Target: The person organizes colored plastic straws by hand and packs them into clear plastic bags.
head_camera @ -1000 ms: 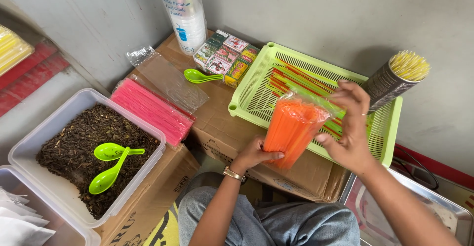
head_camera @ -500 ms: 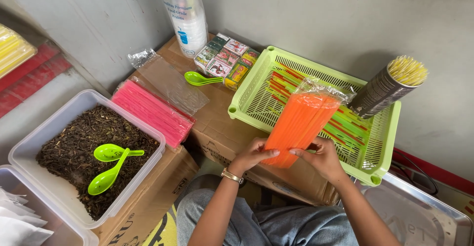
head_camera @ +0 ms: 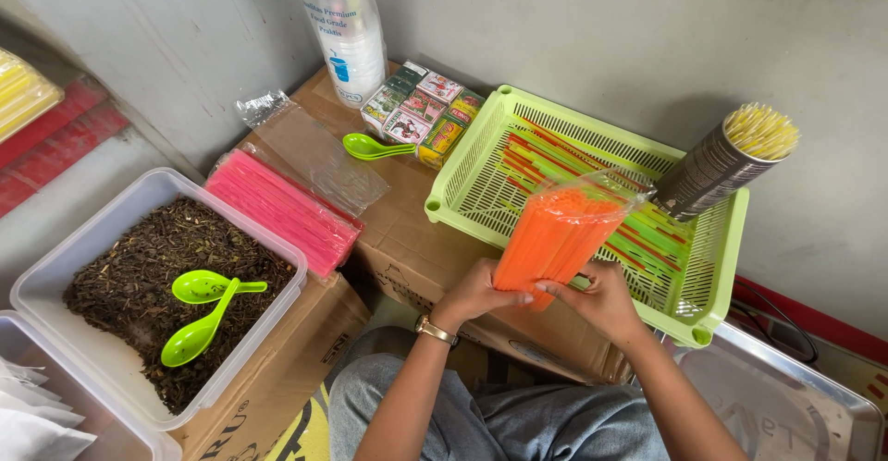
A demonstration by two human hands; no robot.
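Both my hands grip the lower end of a clear bag of orange straws (head_camera: 557, 232), which tilts up and to the right over a light green slotted basket (head_camera: 476, 156). My left hand (head_camera: 481, 290), with a gold watch on the wrist, holds the bag's left side. My right hand (head_camera: 603, 296) holds its right side. Loose red, green and orange straws (head_camera: 647, 234) lie in the basket. The bag's open top is crumpled near a grey can of yellow straws (head_camera: 721, 160).
A pack of pink straws (head_camera: 282, 209) and an empty clear bag (head_camera: 319, 151) lie on a cardboard box (head_camera: 407, 230). A tub of dark dried leaves (head_camera: 139, 276) holds two green spoons (head_camera: 205, 306). Small colourful packets (head_camera: 421, 110), a third green spoon (head_camera: 375, 147), and a stack of cups (head_camera: 344, 26) stand near the wall.
My right hand has come down from the top of the orange straw bag to its bottom end. The bag now stands stretched out longer and more tilted over the basket.
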